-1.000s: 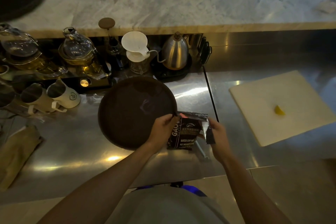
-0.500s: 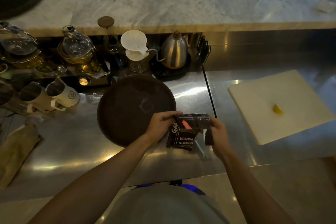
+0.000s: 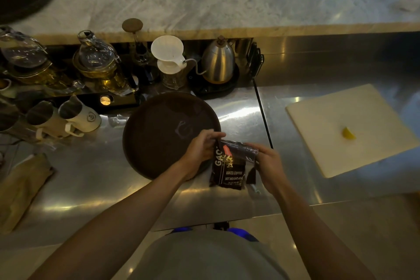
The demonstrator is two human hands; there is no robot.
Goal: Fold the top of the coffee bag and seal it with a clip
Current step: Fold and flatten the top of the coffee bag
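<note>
A small black coffee bag [image 3: 229, 171] with white print stands on the steel counter [image 3: 91, 177], just right of a round dark tray. Its top is rolled over toward me into a band across the front. My left hand [image 3: 201, 146] pinches the left end of that fold. My right hand [image 3: 267, 165] grips the right end. A dark flat piece [image 3: 251, 174] hangs below my right hand beside the bag; I cannot tell if it is the clip. A small metal object [image 3: 254, 188] lies on the counter under it.
The round dark tray [image 3: 163, 132] lies left of the bag. Behind it stand a white dripper [image 3: 169, 55], a steel kettle [image 3: 218, 61], glass teapots and mugs. A white cutting board [image 3: 345, 127] with a yellow wedge sits to the right. A brown paper bag [image 3: 20, 188] lies far left.
The bag's top has been rolled further down over its front. Both hands have stayed on the ends of the fold.
</note>
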